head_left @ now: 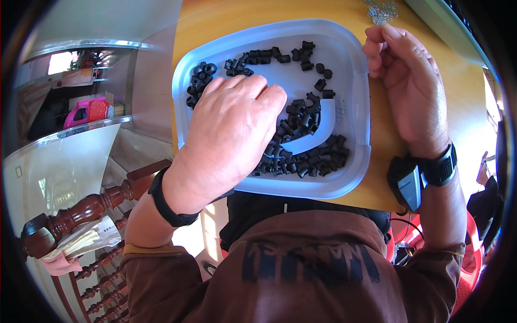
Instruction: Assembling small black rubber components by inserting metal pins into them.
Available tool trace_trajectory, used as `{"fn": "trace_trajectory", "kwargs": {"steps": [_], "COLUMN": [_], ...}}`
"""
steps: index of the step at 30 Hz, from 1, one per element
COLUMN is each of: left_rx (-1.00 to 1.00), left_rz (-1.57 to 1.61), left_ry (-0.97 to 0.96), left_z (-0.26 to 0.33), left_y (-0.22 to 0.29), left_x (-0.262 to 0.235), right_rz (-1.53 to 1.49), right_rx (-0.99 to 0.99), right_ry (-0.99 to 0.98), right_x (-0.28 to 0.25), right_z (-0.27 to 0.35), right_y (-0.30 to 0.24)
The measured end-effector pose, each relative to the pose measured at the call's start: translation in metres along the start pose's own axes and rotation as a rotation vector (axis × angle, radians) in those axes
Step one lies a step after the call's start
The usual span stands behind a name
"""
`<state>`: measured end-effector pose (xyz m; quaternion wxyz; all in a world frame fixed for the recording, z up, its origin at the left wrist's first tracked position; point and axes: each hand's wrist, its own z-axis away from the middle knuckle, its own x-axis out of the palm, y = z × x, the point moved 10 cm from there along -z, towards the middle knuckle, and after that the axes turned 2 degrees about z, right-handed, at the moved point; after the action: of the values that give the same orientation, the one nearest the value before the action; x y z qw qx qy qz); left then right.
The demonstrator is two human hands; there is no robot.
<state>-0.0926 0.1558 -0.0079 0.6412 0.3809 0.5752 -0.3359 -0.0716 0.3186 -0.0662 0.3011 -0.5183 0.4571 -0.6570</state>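
Note:
My left hand (231,129) is over the left half of a pale blue plastic tray (362,145), palm down. Its fingers are curled under, with the tips hidden. Many small black rubber-like parts (304,116) lie in the tray, loose or in rough rows; some at the left (200,81) look round and hollow. A pale curved strip (320,132) runs among the parts. Beside the tray's right rim is my right hand (406,75), thumb and fingers pinched together; whatever they hold is too small to make out. Near its fingertips lies a pile of small shiny pieces (381,11).
The tray rests on a yellowish wooden table (382,188). A dark band with a grey device (407,185) is at my right wrist. To the left stands a dark wooden railing (91,204) with cloths (86,242) over it. A red basket (469,258) is at the lower right.

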Motion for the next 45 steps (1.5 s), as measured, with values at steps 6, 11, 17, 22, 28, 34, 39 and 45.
{"fn": "trace_trajectory", "kwargs": {"steps": [6, 11, 17, 22, 28, 34, 39, 45], "left_rx": [0.019, -0.094, -0.369, -0.581, -0.650, -0.572, -0.587, -0.569], "left_rz": [0.064, 0.245, 0.904, 1.195, 1.449, 1.551, 1.527, 1.147], "left_ry": [-0.007, 0.114, 0.345, 0.491, 0.632, 0.690, 0.742, 0.706], "left_z": [0.000, 0.012, 0.068, 0.120, 0.141, 0.146, 0.152, 0.147], "left_y": [-0.003, -0.013, -0.043, -0.054, -0.065, -0.078, -0.088, -0.116], "left_x": [0.004, -0.019, -0.026, -0.004, 0.018, 0.008, 0.006, -0.021], "right_rz": [0.010, 0.005, -0.030, -0.110, -0.049, -0.045, -0.048, -0.047], "right_rx": [0.002, -0.002, 0.027, 0.029, 0.021, 0.035, 0.034, 0.020], "right_ry": [-0.014, -0.021, -0.037, -0.056, -0.091, -0.108, -0.064, -0.056], "right_x": [-0.002, 0.000, 0.002, -0.002, -0.004, 0.000, -0.005, -0.007], "right_z": [0.002, 0.003, 0.004, 0.001, 0.000, 0.001, 0.000, 0.000], "right_y": [0.001, -0.001, 0.001, 0.003, 0.003, 0.003, 0.005, 0.003]}}
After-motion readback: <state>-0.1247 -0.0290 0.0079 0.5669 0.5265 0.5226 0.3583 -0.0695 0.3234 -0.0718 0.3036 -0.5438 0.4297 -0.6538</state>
